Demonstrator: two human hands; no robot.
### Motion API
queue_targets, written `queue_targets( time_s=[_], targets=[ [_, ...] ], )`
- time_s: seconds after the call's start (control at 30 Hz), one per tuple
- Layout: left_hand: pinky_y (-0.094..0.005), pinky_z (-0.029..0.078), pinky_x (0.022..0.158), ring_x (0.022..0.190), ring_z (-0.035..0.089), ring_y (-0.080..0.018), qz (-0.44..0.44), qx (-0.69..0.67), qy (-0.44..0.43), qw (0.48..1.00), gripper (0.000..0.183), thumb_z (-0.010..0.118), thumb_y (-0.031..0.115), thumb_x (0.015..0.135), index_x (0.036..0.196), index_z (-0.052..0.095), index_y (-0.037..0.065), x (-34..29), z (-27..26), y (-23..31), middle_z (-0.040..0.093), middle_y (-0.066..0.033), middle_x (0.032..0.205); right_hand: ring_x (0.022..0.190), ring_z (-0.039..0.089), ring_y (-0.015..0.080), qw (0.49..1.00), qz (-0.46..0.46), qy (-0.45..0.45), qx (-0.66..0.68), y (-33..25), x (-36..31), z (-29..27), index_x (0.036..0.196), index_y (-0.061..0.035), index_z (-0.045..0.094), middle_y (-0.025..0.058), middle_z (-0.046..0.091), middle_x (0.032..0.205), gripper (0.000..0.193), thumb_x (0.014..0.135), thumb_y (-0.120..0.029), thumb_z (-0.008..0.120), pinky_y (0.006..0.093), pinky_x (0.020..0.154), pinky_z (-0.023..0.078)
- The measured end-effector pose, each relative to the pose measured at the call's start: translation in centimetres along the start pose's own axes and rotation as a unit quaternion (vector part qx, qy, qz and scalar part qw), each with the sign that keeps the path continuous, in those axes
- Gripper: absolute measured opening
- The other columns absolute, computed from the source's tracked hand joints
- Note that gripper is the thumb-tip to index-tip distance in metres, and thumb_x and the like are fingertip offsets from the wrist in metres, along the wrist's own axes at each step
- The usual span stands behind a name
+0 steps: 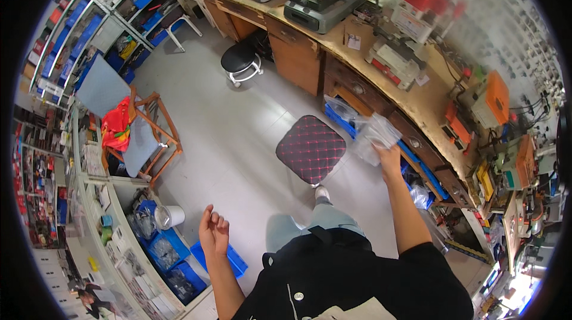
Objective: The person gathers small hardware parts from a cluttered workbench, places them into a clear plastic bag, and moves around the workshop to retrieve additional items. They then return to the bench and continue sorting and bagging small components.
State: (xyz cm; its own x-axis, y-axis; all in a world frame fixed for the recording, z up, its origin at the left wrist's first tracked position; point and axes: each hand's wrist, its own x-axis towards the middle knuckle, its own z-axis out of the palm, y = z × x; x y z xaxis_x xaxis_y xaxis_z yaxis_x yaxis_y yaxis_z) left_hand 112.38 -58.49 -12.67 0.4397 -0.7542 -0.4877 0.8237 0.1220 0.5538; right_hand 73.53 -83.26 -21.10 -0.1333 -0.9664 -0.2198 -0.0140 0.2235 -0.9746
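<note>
My right hand (389, 159) grips a clear plastic bag (379, 132) beside the workbench. The bag hangs over an open drawer with a blue tray (341, 120) in it, and its contents are too blurred to make out. My left hand (214, 230) is raised over the floor, its fingers loosely bent and apart, with nothing in them. Below it on the floor is a blue bin (233, 262). Between my hands, a little farther off, stands a square stool (311, 148) with a dark quilted seat and pink stitching.
Along the right runs a wooden workbench (363, 65) carrying key-cutting machines (394, 61). A round black stool (239, 58) stands before it. At left are a wooden-armed chair (143, 135) with a red cloth (117, 125), shelves of blue bins (86, 34), and a low cabinet with a white bucket (171, 216).
</note>
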Motion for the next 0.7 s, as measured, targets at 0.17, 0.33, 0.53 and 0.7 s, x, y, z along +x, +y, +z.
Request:
queue_targets(
  time_s=[0.17,0.33,0.53,0.7],
  targets=[
    [-0.0362,0.043,0.083,0.088,0.053,-0.0211,-0.032,-0.016,0.117,0.992,0.034,0.051,0.006,0.080,0.113,0.046,0.003,9.4,-2.8,5.6,0.055,-0.0094,0.096,0.075,0.056,0.0159,0.988,-0.133,-0.059,-0.043,-1.8,8.0,12.4,0.094,0.0027,0.060,0.0077,0.063,0.087,0.022,0.074,-0.006,0.058,0.0274,0.071,0.043],
    [-0.0402,0.039,0.091,0.100,0.049,-0.0260,-0.189,0.032,0.017,0.981,0.037,0.048,0.001,0.078,0.115,0.043,-0.001,23.0,-0.7,10.6,0.053,-0.0149,0.104,0.086,0.057,0.0322,0.951,-0.227,-0.039,-0.207,-2.5,11.0,23.0,0.099,-0.0008,0.058,0.0154,0.062,0.093,0.036,0.064,0.004,0.050,0.0311,0.078,0.043],
    [-0.0359,0.043,0.089,0.095,0.054,-0.0232,-0.163,0.143,-0.080,0.973,0.031,0.046,0.003,0.083,0.114,0.044,-0.002,32.3,4.2,20.4,0.054,-0.0152,0.104,0.106,0.046,0.0329,0.916,-0.225,0.017,-0.331,-4.0,16.3,36.6,0.092,0.0014,0.057,0.0147,0.051,0.116,0.031,0.063,0.007,0.048,0.0350,0.090,0.039],
    [-0.0352,0.042,0.091,0.100,0.053,-0.0226,-0.141,0.206,-0.012,0.968,0.039,0.046,0.007,0.087,0.123,0.035,-0.002,38.4,5.5,24.1,0.050,-0.0182,0.113,0.110,0.043,0.0326,0.876,-0.230,0.019,-0.423,-3.8,23.8,41.4,0.087,-0.0013,0.059,0.0140,0.049,0.119,0.026,0.063,0.004,0.052,0.0370,0.092,0.037]
  ],
)
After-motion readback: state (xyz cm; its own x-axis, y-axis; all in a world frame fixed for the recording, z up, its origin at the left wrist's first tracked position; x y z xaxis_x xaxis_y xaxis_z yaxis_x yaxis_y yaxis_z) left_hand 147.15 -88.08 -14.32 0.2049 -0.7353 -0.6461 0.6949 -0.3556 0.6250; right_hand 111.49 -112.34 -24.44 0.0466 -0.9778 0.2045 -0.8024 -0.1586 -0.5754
